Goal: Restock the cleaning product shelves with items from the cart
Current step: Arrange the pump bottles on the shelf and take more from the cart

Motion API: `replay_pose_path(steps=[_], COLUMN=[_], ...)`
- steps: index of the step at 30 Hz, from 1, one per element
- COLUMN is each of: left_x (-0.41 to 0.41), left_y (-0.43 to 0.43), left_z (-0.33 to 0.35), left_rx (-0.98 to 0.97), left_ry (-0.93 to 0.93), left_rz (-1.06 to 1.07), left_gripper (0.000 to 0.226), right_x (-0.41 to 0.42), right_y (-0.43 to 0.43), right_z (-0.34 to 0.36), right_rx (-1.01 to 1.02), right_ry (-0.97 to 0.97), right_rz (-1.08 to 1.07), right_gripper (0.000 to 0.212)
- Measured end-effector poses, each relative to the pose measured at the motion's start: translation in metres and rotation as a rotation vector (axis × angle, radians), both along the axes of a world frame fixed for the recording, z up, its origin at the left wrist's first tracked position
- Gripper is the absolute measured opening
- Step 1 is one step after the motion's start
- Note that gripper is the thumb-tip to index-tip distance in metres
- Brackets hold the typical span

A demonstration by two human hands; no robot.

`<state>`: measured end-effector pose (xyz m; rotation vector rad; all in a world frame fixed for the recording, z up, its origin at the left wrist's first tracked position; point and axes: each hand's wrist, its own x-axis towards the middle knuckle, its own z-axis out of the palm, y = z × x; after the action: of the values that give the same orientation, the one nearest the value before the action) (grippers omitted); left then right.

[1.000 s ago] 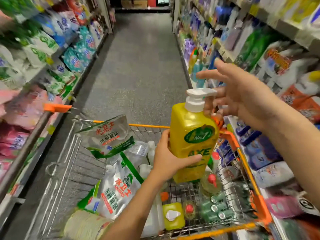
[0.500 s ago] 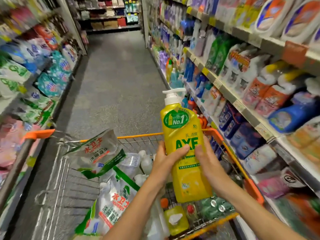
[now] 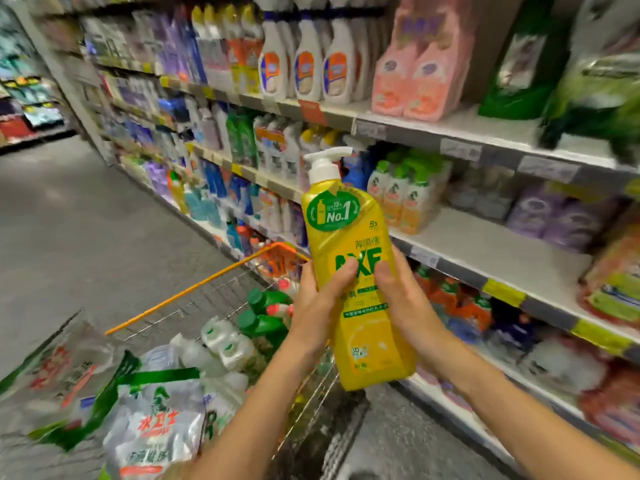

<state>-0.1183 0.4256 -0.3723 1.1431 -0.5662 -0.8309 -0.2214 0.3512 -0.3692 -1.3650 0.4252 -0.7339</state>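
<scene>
A yellow AXE pump bottle [image 3: 346, 233] with a white pump head is held upright in front of me, above the cart's right side. My left hand [image 3: 320, 303] grips its left side, thumb across the label. My right hand [image 3: 405, 303] grips its right side, thumb on the front. The wire cart [image 3: 194, 289] with an orange rim sits below and to the left, holding refill pouches [image 3: 156, 427], white bottles and green-capped bottles [image 3: 266, 306]. The cleaning product shelves [image 3: 485, 244] run along the right.
The middle shelf has a bare white stretch [image 3: 478, 237] right of several small green-capped bottles [image 3: 401, 195]. Spray bottles [image 3: 308, 64] and pink pouches [image 3: 415, 74] fill the upper shelf. The grey aisle floor [image 3: 86, 220] stretches to the left.
My right hand came down from the air and took hold of the bottle beside the left. The view has swung right toward the shelves, and the bottle moved with it.
</scene>
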Motion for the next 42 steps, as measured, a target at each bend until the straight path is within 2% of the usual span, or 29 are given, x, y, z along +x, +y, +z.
replay_pose_path(steps=[5,8,11,13,19,22,28,35,39,40,42], left_x=[-0.112,-0.189,-0.269,-0.321,-0.452,-0.504,-0.612,-0.763,-0.845,-0.864,-0.901], left_y=[-0.027,-0.037,-0.044,-0.044,-0.048,-0.062,-0.125,-0.230,-0.271,-0.279,-0.294], left_z=[0.026,0.040,0.049,0.055,0.067,0.071,0.077,0.086,0.103,0.105,0.111], left_rx=[-0.036,-0.035,-0.052,-0.079,-0.117,-0.116,-0.128,-0.119,-0.131,-0.142,-0.165], left_ry=[-0.073,-0.100,-0.127,-0.134,-0.121,-0.149,-0.206,-0.219,-0.217,-0.228,-0.232], left_rz=[-0.237,-0.362,-0.490,-0.562,-0.770,-0.838,-1.006,-1.164,-1.268,-1.282,-1.302], left_gripper=[0.081,0.086,0.093,0.094,0.082,0.084,0.087,0.094,0.090,0.086,0.079], right_x=[-0.131,-0.218,-0.303,-0.355,-0.481,-0.530,-0.633,-0.762,-0.838,-0.858,-0.898], right_y=[0.006,0.015,0.027,0.036,0.056,0.052,0.012,-0.064,-0.102,-0.110,-0.128], right_z=[0.026,0.039,0.051,0.057,0.068,0.069,0.071,0.086,0.095,0.095,0.096], right_rx=[-0.041,-0.058,-0.060,-0.080,-0.080,-0.083,-0.113,-0.102,-0.046,-0.041,-0.039], right_ry=[-0.028,-0.052,-0.069,-0.083,-0.087,-0.091,-0.081,-0.095,-0.108,-0.109,-0.128], right_rz=[-0.260,-0.386,-0.503,-0.570,-0.765,-0.864,-1.032,-1.265,-1.389,-1.390,-1.370], right_gripper=[0.086,0.083,0.063,0.058,0.061,0.053,0.035,0.047,0.020,0.022,0.041])
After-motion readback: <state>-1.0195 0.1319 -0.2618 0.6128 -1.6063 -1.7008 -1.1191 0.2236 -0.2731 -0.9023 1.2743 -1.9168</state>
